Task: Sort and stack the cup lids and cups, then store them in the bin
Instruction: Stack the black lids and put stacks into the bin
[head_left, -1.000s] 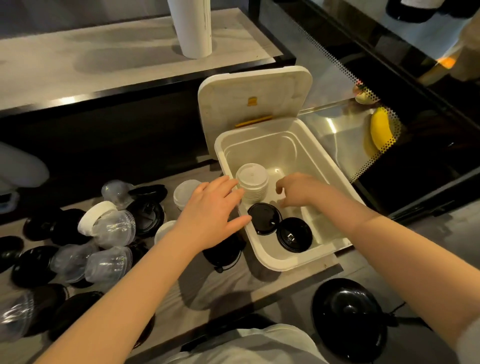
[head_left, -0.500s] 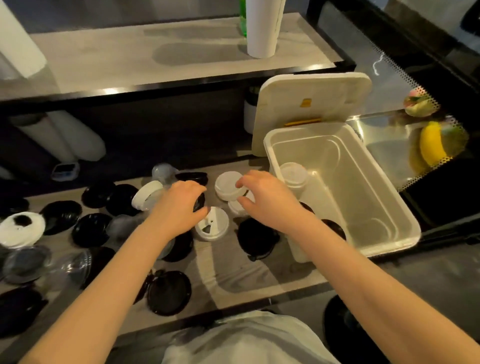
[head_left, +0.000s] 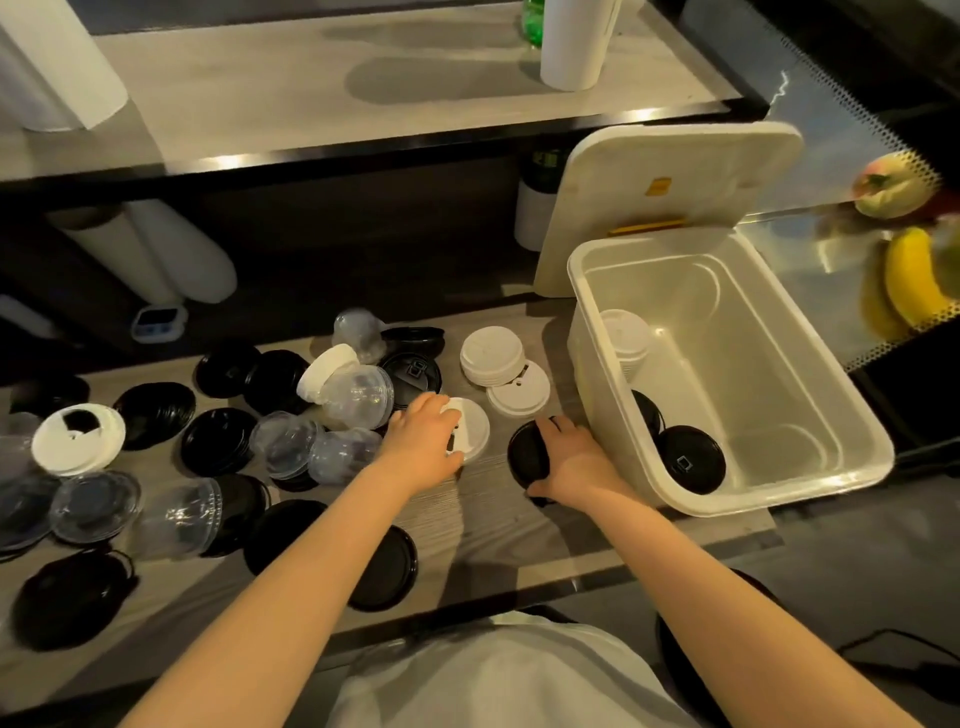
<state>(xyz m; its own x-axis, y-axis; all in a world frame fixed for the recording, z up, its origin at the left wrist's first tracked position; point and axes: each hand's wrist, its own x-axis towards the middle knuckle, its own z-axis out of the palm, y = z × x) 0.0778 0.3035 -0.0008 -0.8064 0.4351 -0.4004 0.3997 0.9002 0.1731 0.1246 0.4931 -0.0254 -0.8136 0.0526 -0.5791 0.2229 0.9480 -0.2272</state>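
Note:
An open white bin (head_left: 810, 410) stands at the right of the counter; a stack of white lids (head_left: 625, 338) and black lids (head_left: 691, 462) lie inside. My left hand (head_left: 423, 441) grips a white lid (head_left: 475, 434) lying on the counter. My right hand (head_left: 574, 462) closes around a black lid (head_left: 527, 454) just left of the bin. Behind them sit a white lid stack (head_left: 491, 356) and a single white lid (head_left: 522, 392). Clear dome lids (head_left: 358, 395) and black lids (head_left: 218, 441) are scattered to the left.
The bin's own cover (head_left: 670, 192) leans upright behind it. A raised shelf (head_left: 363, 93) at the back holds white cup stacks (head_left: 571, 41). A glass case with a banana (head_left: 914, 280) is at the right. The counter's front edge (head_left: 571, 587) runs below my arms.
Both hands left the bin and moved left onto the counter. The left hand took hold of a white lid, the right hand a black lid. The camera turned left.

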